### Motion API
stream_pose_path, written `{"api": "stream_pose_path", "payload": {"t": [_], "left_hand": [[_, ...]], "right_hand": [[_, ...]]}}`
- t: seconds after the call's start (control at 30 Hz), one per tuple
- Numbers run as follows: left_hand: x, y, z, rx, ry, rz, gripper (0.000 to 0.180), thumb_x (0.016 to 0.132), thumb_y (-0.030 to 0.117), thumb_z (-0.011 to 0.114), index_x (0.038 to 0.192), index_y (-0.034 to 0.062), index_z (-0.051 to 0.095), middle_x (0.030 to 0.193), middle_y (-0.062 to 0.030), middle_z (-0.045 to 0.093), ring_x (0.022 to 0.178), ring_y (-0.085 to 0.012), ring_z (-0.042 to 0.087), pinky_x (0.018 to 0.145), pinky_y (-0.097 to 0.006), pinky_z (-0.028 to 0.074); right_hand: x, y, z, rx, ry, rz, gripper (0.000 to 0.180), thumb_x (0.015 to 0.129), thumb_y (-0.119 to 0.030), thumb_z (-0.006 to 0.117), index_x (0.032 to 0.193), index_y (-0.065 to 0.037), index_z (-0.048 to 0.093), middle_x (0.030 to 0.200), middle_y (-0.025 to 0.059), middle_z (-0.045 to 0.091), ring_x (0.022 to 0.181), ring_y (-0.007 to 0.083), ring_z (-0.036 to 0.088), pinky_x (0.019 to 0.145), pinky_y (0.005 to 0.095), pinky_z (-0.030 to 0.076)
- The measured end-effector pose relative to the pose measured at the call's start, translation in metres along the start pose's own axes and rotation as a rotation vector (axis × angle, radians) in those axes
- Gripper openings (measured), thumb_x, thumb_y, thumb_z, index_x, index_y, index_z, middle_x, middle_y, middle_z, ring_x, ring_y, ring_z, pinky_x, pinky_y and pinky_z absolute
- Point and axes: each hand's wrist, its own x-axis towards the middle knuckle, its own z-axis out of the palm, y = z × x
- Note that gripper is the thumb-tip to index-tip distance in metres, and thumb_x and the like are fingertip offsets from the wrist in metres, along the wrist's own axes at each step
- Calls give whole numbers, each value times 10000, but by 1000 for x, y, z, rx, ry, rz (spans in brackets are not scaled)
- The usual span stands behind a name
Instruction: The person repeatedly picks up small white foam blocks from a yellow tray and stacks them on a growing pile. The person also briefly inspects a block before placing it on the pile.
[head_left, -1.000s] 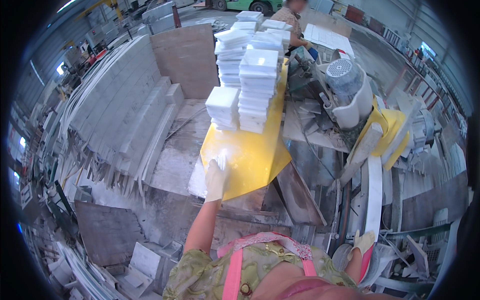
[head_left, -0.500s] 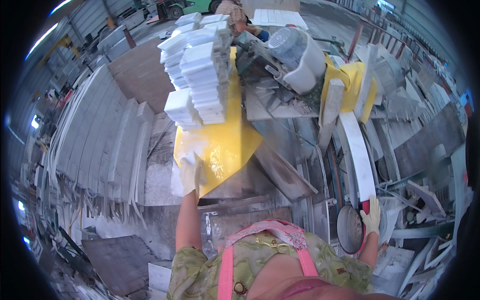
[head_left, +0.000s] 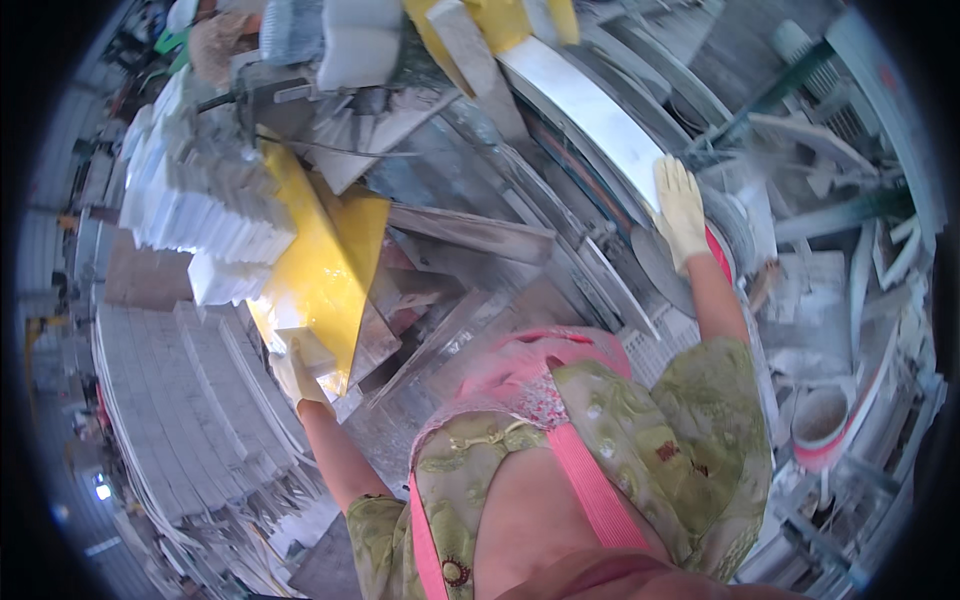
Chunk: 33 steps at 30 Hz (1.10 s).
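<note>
My left hand (head_left: 291, 374), in a pale glove, is closed on a small white slab (head_left: 308, 347) at the near end of a shiny yellow sheet (head_left: 318, 262). Just beyond rises a tall stack of white slabs (head_left: 205, 200), partly resting on that sheet. On the right, my gloved right hand (head_left: 681, 208) lies with fingers stretched out at the near end of a long white strip (head_left: 590, 105). Beside its wrist shows a red band (head_left: 719, 254) by a round wheel, which my hand and forearm partly cover.
Long grey slabs (head_left: 180, 400) stand in rows at the left. A motor with a white cover (head_left: 360, 45) sits at the far side. Loose boards (head_left: 470, 232) lie between my hands. Offcuts and a round grey container (head_left: 820, 415) fill the right side. Another person bends at the far left.
The view has swung to the right. My right hand has shifted from the red band onto the white strip's end, fingers now straighter. My left hand keeps the small slab by the yellow sheet.
</note>
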Motion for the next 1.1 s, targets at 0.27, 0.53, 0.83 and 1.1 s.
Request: {"api": "stream_pose_path", "payload": {"t": [0.27, 0.53, 0.83, 1.1], "left_hand": [[-4, 11, 0, 177, 106, -86, 602, 898, 227, 661, 1395, -43, 457, 1289, -198, 602, 1156, -279, 615, 951, -400, 492], [-20, 33, 6, 114, 112, -91, 490, 885, 217, 662, 1291, -10, 512, 1195, -183, 603, 1060, -294, 636, 838, -413, 536], [-11, 20, 5, 145, 156, -55, 534, 841, 231, 692, 1273, -34, 524, 1155, -210, 654, 1045, -333, 671, 865, -424, 534], [-9, 19, 6, 289, 224, -75, 607, 881, 453, 654, 1227, -35, 550, 1146, -303, 667, 1061, -434, 665, 894, -471, 516]], "right_hand": [[30, 11, 1, 47, 79, -171, 653, 901, -130, 608, 1500, 26, 402, 1520, 216, 458, 1433, 337, 415, 1222, 463, 285], [74, -20, -12, -139, -130, -270, 942, 791, -187, 772, 1559, 10, 263, 1596, 180, 347, 1510, 287, 297, 1250, 451, 231], [94, -12, 4, -46, -16, -330, 897, 827, -241, 757, 1548, 20, 294, 1578, 203, 371, 1489, 337, 323, 1226, 476, 266], [137, -52, -44, 445, -166, 78, 530, 911, -359, 713, 1308, -22, 610, 870, 151, 709, 832, 294, 697, 782, 419, 533]]}}
